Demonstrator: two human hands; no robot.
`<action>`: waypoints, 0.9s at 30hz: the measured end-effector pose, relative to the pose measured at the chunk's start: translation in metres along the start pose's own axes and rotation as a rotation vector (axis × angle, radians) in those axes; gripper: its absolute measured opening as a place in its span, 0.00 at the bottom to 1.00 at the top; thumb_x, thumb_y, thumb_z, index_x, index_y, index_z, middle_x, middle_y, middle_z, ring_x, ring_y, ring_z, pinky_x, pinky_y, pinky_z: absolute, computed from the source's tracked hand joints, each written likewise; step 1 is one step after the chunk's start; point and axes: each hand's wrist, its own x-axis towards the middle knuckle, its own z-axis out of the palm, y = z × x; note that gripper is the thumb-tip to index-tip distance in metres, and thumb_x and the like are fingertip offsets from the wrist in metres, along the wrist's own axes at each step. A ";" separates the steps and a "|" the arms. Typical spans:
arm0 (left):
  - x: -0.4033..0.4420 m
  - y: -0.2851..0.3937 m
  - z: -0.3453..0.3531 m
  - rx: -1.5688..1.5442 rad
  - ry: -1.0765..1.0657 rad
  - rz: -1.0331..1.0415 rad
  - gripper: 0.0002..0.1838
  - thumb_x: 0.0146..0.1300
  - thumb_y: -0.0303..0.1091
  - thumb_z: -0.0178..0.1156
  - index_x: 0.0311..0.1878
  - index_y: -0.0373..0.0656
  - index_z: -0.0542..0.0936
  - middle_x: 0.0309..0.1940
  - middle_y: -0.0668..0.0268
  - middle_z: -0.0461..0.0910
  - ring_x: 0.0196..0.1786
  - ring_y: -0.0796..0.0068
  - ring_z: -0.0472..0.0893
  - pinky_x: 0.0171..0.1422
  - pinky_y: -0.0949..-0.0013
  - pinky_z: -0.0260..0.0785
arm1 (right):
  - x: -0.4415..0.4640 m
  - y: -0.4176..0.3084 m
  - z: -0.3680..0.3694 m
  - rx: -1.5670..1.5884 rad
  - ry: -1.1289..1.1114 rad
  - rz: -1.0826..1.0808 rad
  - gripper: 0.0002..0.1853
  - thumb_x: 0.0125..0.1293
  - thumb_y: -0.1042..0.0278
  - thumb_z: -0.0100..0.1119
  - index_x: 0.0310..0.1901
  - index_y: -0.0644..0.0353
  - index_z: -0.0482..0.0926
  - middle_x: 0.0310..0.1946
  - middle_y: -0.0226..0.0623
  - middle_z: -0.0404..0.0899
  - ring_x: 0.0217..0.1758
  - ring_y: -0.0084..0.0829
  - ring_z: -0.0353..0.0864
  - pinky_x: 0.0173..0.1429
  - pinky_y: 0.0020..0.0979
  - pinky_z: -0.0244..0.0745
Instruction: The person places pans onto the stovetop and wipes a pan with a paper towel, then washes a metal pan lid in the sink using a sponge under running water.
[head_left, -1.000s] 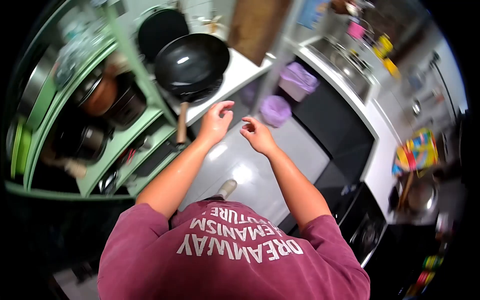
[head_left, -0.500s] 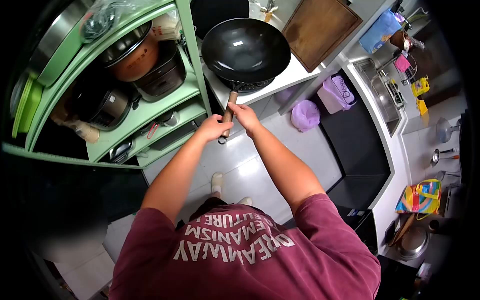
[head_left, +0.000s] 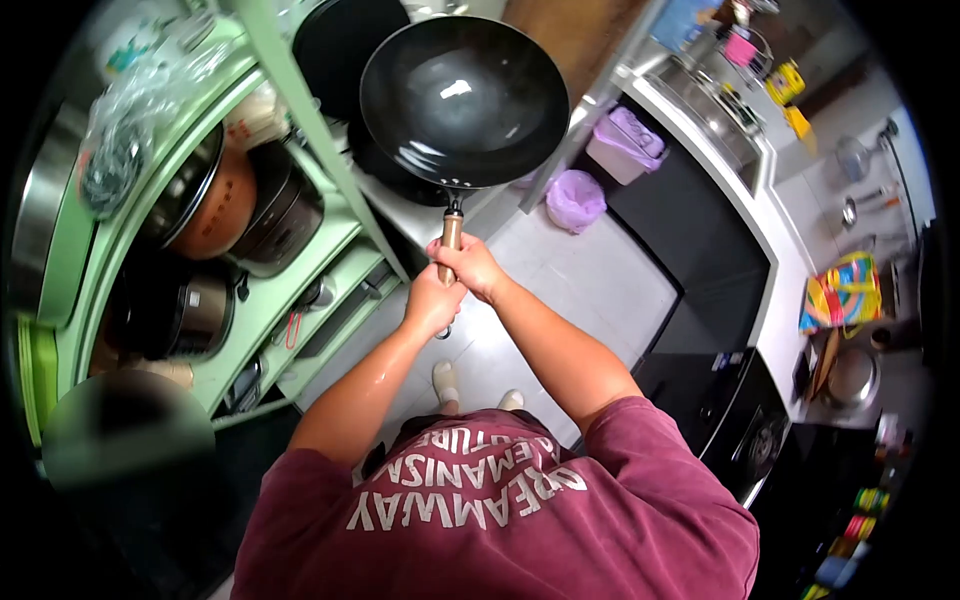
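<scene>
While left hand (head_left: 433, 302) and right hand (head_left: 472, 266) grip the wok's handle (head_left: 452, 230), shelves (head_left: 309, 122) stand alongside.

A green shelf (head_left: 285, 285) holds a dark cooker (head_left: 200, 310). Right of the shelf stands a purple-lined bin (head_left: 575, 200); farther right are a steel sink (head_left: 700, 110) and a colourful bag (head_left: 842, 290).

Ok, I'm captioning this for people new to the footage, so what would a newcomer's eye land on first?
Most likely the big dark wok at top centre, its wooden handle held in the person's left grip and right grip. Next, probably the lettered maroon shirt across the bottom, and the pale green shelves on the left.
</scene>
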 end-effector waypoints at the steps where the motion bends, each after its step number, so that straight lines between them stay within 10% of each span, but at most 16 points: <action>1: -0.002 0.004 0.004 0.004 -0.026 0.029 0.12 0.55 0.31 0.60 0.40 0.36 0.73 0.20 0.66 0.76 0.19 0.77 0.75 0.23 0.69 0.67 | -0.007 -0.003 -0.004 0.015 0.043 -0.055 0.11 0.58 0.66 0.64 0.38 0.61 0.77 0.32 0.31 0.78 0.34 0.23 0.76 0.41 0.28 0.74; 27: -0.141 0.108 0.535 0.497 -1.385 0.269 0.05 0.56 0.31 0.55 0.29 0.40 0.71 0.19 0.68 0.73 0.19 0.77 0.73 0.21 0.72 0.64 | -0.449 -0.006 -0.380 0.485 1.367 -0.444 0.14 0.60 0.62 0.61 0.35 0.65 0.72 0.25 0.42 0.78 0.22 0.32 0.78 0.21 0.34 0.73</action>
